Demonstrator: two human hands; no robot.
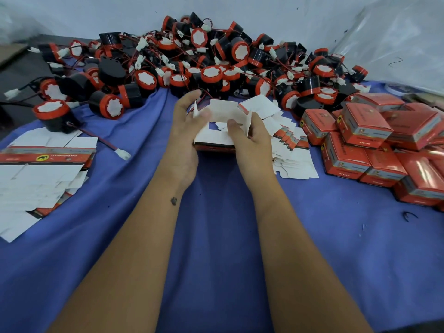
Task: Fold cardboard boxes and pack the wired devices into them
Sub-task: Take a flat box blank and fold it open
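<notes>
Blue cloth (223,236) covers the table; above it the left hand (185,131) and right hand (249,138) pinch a half-folded box (223,114) between curled fingers. Beyond, wired devices (204,61) heap against a pale wall (264,10).

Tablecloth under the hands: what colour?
Plain blue tablecloth, with no pattern visible; seen in the head view, the only one.

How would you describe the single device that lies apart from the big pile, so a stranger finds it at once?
Start at the large pile of devices along the wall, then go to its near left end. There one device stands alone on the blue cloth. Only its red-and-black wire runs out towards the flat cartons, ending in a white plug.
</notes>
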